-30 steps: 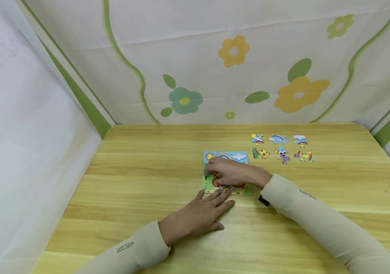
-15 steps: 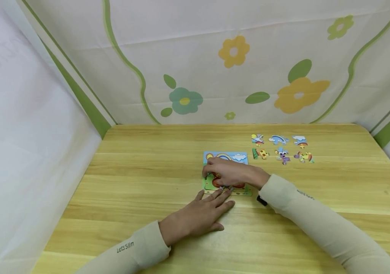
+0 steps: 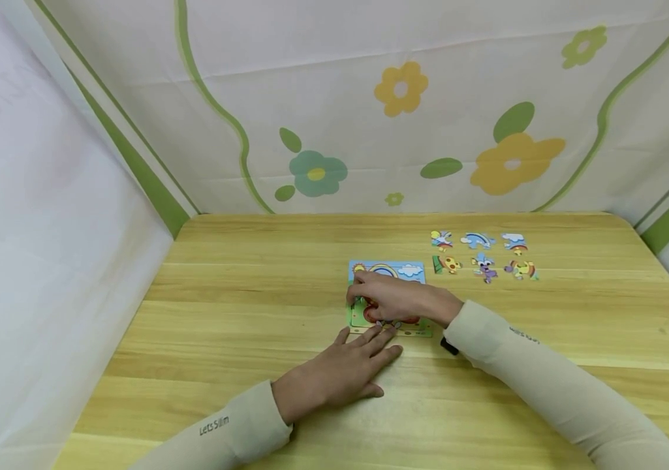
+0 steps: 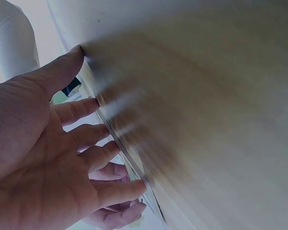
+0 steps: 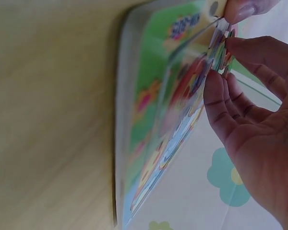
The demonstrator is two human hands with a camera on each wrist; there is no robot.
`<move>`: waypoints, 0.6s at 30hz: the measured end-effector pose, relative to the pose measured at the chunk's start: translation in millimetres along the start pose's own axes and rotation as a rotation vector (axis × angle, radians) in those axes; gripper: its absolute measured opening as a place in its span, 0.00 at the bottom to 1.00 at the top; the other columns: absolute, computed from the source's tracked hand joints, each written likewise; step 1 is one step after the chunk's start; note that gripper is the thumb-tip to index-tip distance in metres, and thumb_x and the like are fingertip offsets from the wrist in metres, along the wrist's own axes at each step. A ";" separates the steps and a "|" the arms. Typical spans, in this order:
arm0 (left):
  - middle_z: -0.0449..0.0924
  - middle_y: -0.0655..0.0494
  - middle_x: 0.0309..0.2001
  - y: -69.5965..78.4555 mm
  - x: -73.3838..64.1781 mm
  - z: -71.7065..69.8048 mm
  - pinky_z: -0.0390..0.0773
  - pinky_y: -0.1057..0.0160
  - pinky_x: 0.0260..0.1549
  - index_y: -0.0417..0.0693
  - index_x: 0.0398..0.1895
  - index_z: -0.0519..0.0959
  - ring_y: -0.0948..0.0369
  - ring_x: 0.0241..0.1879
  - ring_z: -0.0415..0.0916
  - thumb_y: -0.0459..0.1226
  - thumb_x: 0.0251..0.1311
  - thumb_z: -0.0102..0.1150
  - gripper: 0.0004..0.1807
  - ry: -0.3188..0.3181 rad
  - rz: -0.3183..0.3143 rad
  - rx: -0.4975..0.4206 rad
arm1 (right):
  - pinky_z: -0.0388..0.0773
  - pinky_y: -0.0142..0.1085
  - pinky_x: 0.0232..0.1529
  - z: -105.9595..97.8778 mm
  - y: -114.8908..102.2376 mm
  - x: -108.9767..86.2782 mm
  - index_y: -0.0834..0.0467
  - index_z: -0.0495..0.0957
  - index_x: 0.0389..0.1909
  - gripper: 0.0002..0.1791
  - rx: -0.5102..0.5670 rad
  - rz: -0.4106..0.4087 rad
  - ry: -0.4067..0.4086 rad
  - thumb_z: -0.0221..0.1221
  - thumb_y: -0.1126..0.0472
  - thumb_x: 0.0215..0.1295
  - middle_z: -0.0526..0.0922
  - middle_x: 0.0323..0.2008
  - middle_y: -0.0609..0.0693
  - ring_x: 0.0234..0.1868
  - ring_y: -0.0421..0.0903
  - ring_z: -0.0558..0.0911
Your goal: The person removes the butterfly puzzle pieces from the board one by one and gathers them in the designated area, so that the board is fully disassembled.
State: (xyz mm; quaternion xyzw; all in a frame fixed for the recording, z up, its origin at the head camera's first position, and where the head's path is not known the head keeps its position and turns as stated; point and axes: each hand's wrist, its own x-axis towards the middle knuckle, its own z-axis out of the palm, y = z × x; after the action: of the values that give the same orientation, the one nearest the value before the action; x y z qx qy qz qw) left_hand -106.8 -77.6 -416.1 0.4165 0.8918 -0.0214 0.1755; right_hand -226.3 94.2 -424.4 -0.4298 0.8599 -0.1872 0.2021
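Observation:
A colourful puzzle board (image 3: 410, 269) lies on the table in the head view, with a rainbow, cloud and sun along its far side. My right hand (image 3: 393, 294) arches over its left half and covers much of the picture. In the right wrist view, the thumb and fingers (image 5: 249, 52) pinch a small puzzle piece (image 5: 227, 58), seen nearly edge-on, close over the board. My left hand (image 3: 342, 369) is spread flat, fingertips on the board's near edge. From the left wrist view, its straight fingers (image 4: 120, 191) reach that edge.
Several loose puzzle pieces (image 3: 485, 266) lie in two rows to the right of and behind the board. The wooden table (image 3: 240, 294) runs back to a white cloth wall (image 3: 334, 78) printed with flowers. Another cloth wall (image 3: 46, 228) borders the left side.
My right hand has shifted very slightly left over the board and then stayed nearly still. The left hand and the loose pieces keep their places.

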 end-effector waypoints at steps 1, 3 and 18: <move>0.45 0.56 0.87 0.1 0.1 -0.1 0.70 0.39 0.71 0.60 0.85 0.56 0.57 0.85 0.47 0.57 0.76 0.53 0.39 0.002 0.001 0.004 | 0.78 0.44 0.55 0.1 0.0 -0.1 0.51 0.82 0.58 0.18 0.000 0.004 0.002 0.65 0.67 0.70 0.76 0.60 0.52 0.58 0.49 0.76; 0.44 0.56 0.87 0.3 0.2 -0.6 0.70 0.39 0.71 0.60 0.85 0.55 0.57 0.85 0.46 0.57 0.76 0.53 0.39 0.000 0.000 0.003 | 0.78 0.44 0.55 0.2 -0.1 -0.3 0.51 0.82 0.57 0.18 -0.005 0.006 0.009 0.66 0.67 0.70 0.77 0.58 0.52 0.57 0.48 0.77; 0.44 0.57 0.87 1.1 -0.1 0.0 0.69 0.39 0.72 0.61 0.84 0.56 0.57 0.85 0.46 0.57 0.75 0.53 0.39 0.006 -0.009 -0.006 | 0.76 0.43 0.50 -4.0 6.2 -9.9 0.53 0.82 0.55 0.16 -0.014 -0.021 0.116 0.60 0.70 0.71 0.77 0.55 0.51 0.51 0.49 0.76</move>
State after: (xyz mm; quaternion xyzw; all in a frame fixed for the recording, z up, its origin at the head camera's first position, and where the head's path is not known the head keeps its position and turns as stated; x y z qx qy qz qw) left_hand -105.9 -76.9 -415.9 0.4120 0.8942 -0.0182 0.1742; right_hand -227.0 106.3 -422.3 -0.4284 0.8670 -0.2078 0.1468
